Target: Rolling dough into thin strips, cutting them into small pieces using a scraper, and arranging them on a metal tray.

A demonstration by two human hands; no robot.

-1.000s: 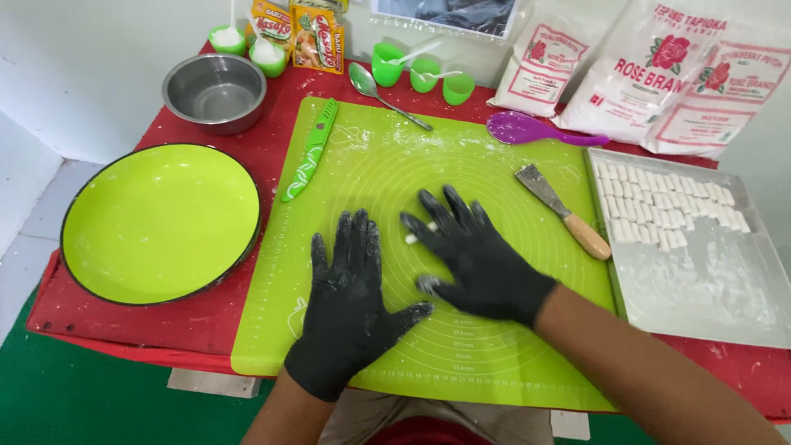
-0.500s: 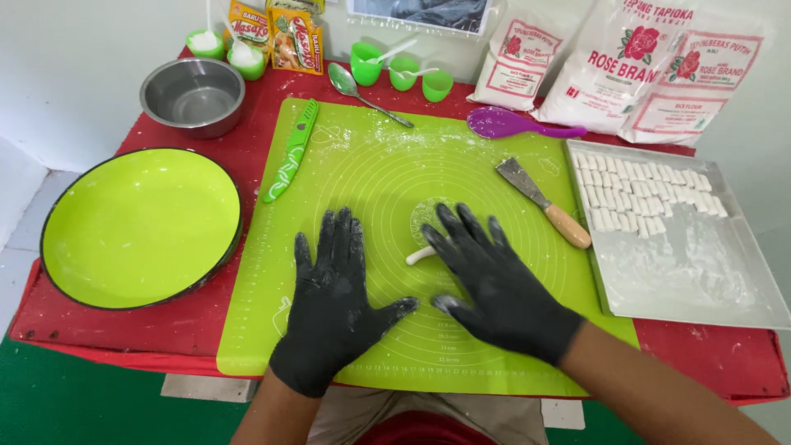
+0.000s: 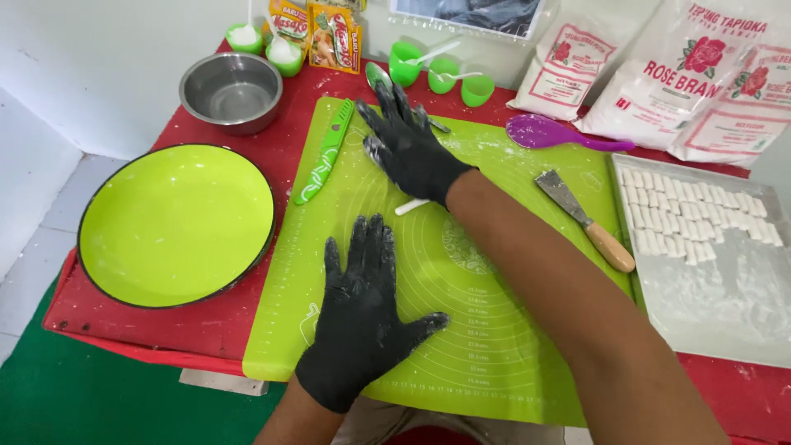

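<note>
Gloved hands flat on the green mat (image 3: 486,330), rolling dough.
Left hand (image 3: 362,317) lies spread and empty, steadying the mat; right hand (image 3: 408,148), open, reaches toward the knife (image 3: 324,156), its wrist apparently over the dough stick (image 3: 410,207). The tray (image 3: 717,305) holds cut pieces in flour; bowl (image 3: 231,86) and plate (image 3: 175,222) are empty.

A red table (image 3: 214,317) carries a lime green mat (image 3: 486,330), a round green plate (image 3: 173,222), a steel bowl (image 3: 231,89), small green cups (image 3: 441,74), white flour bags (image 3: 659,82) and a metal tray (image 3: 725,305) holding rows of white dough pieces (image 3: 688,218).
</note>
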